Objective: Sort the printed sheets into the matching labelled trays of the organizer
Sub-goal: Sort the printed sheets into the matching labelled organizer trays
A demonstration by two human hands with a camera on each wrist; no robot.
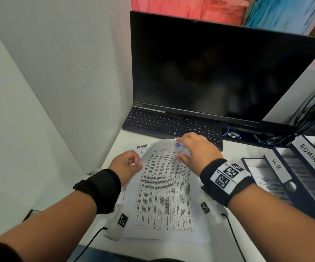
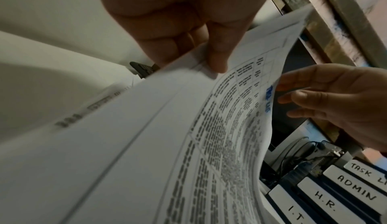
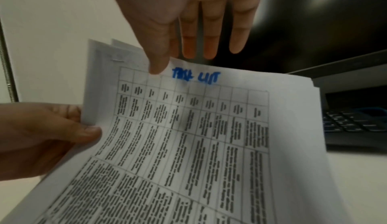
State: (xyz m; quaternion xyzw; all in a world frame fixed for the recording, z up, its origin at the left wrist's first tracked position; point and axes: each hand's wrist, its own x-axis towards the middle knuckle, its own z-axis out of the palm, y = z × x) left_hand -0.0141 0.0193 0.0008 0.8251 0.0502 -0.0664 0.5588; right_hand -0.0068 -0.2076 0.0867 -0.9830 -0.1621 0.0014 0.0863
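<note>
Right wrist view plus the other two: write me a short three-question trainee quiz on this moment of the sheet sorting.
1. True or false: the left hand pinches the left edge of the top sheet.
2. Multiple choice: the blue handwriting at the top of that sheet seems to read A) ADMIN B) TASK LIST C) H.R.
3. Fill in: beyond the papers, a dark monitor stands behind a black ____.

Key
1. True.
2. B; a tray label starting with TASK shows in the left wrist view.
3. keyboard.
</note>
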